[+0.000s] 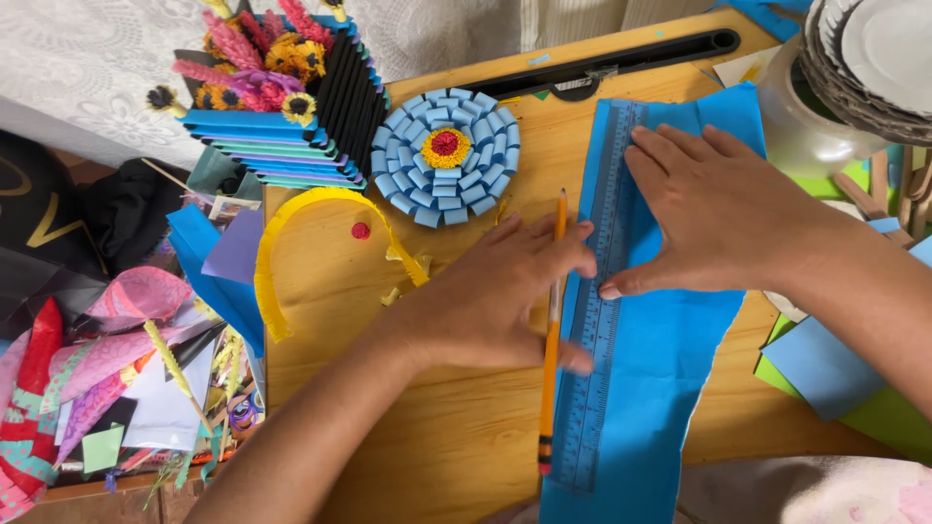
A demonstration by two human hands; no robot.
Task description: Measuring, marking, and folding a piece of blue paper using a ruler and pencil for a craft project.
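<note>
Blue paper (641,388) runs away from you; your left hand (490,296) grips the pencil (551,340) alongside the ruler (597,320), just left of your flat, spread right hand (723,209).

My left hand (485,301) lies knuckles up with fingers pinched in a closed grip; my right hand (718,209) presses flat, fingers spread.

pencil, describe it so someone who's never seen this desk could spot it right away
On the wooden board, find the long blue paper strip with a clear blue ruler along its left edge. Just left of the ruler, the left hand holds an orange pencil, the only thin orange stick there, tip pointing away.
</note>
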